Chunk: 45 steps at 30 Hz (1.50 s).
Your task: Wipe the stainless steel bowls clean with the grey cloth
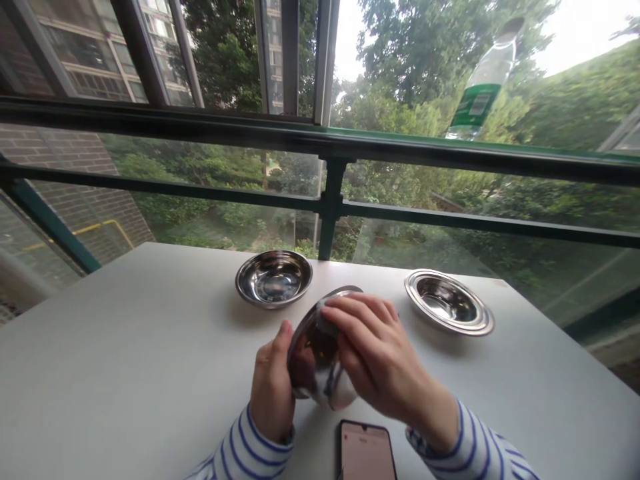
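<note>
Round bowl rests empty on worktop, centre-left. Below it our left hand clasps tilted steel bowl, lifted at frame centre. Our right hand wraps over its rim. Rimmed dish rests empty, right. We judge one of three in hand.

No legible text, bottle label (blurred), phone screen

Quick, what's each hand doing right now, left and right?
Left hand: closed on the steel bowl, which is tipped on its side, thumb at the rim.
Right hand: closed on the same bowl, fingers over its top edge.
</note>
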### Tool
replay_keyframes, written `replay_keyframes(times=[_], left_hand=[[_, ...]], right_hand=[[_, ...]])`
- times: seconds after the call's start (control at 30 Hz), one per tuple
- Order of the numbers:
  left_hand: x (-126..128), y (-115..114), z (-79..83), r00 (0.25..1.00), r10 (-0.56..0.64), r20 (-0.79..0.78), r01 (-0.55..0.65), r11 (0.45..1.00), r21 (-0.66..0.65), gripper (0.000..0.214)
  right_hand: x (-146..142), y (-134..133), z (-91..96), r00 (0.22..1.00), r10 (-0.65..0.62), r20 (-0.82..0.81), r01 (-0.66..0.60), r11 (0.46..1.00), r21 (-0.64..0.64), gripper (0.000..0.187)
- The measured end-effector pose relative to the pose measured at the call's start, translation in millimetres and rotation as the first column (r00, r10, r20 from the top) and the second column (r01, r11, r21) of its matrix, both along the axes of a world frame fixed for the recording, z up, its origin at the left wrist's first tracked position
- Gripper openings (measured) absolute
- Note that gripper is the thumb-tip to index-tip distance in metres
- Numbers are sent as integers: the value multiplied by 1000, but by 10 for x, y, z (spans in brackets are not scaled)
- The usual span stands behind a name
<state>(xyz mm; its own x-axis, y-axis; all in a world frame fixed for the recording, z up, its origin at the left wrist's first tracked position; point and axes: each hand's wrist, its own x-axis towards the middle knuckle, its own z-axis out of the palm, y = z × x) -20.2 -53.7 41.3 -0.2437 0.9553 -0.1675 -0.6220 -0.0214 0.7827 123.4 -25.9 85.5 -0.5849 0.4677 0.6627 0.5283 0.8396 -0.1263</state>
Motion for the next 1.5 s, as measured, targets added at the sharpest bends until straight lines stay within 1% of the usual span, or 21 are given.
replay_keyframes(times=[0.07,0.1,0.17,0.23,0.4,0.57,0.7,0.8,0.87,0.97,1.1,1.2,1.27,1.37,1.5], left_hand=[[6,11,11,1000,14,-8,-14,1000,19,28],[7,21,18,1000,18,14,-18,999,29,25],[1,44,34,996,21,89,-24,999,39,24],[-18,71,48,987,18,157,-24,999,32,28],[-96,141,86,952,81,294,-51,993,-111,29],[-156,196,119,943,137,302,-97,985,-144,29],[-225,235,114,923,213,319,-154,968,-200,27],[-280,257,108,911,271,312,-202,951,-235,26],[-304,265,109,904,307,299,-233,938,-258,26],[-323,268,115,892,321,317,-243,934,-263,28],[-346,268,115,887,294,355,-225,948,-223,30],[-361,270,111,887,275,372,-209,955,-210,30],[-363,269,112,881,280,381,-214,955,-206,30],[-356,264,119,877,260,404,-202,962,-182,31],[-338,259,125,882,227,414,-159,968,-191,36]], right_hand=[[44,68,-22,997,-30,-74,24,996,-82,32],[60,104,-45,993,-47,-111,34,992,-118,32],[83,172,-97,980,-85,-179,51,981,-187,31],[101,231,-139,966,-116,-232,56,967,-248,31],[149,328,-191,935,-172,-310,47,927,-373,34],[189,373,-251,940,-172,-296,10,879,-477,42],[236,389,-311,963,-105,-248,-48,839,-542,51],[260,390,-351,981,-62,-186,-54,826,-561,55],[256,386,-371,989,-35,-147,-49,845,-533,57],[226,373,-395,995,13,-98,-55,897,-438,58],[175,350,-428,996,38,-81,-58,964,-258,60],[150,325,-448,997,56,-60,-61,993,-98,63],[134,301,-457,999,52,-15,-52,999,6,65],[104,257,-474,996,30,80,-42,988,151,66],[68,184,-499,982,0,189,-54,957,284,51]])
